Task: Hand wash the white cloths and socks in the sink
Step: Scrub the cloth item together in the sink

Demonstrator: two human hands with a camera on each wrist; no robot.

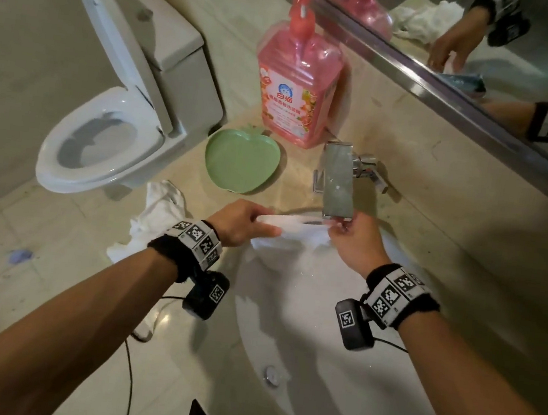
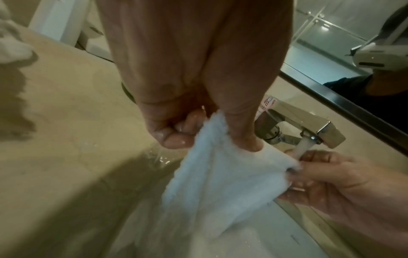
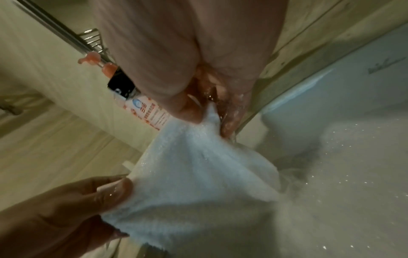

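Item: white cloth (image 1: pixel 292 232) — my left hand (image 1: pixel 245 222) & right hand (image 1: pixel 352 243) pinch its top edge under running tap (image 1: pixel 338 180), over sink (image 1: pixel 332 369). Rinse underway — pile (image 1: pixel 157 217) on counter prob. unwashed.

Dim, warm indoor light; the head view is fairly sharp but bows straight lines near its edges, with soft forearm shadows on the countertop (image 1: pixel 179 351) below the wrists. Both wrist views are softer and grainy: the white cloth (image 2: pixel 220 183) between the hands is blurred, and wet glints speckle the sink (image 3: pixel 353 165) beyond the right hand (image 3: pixel 187 52).
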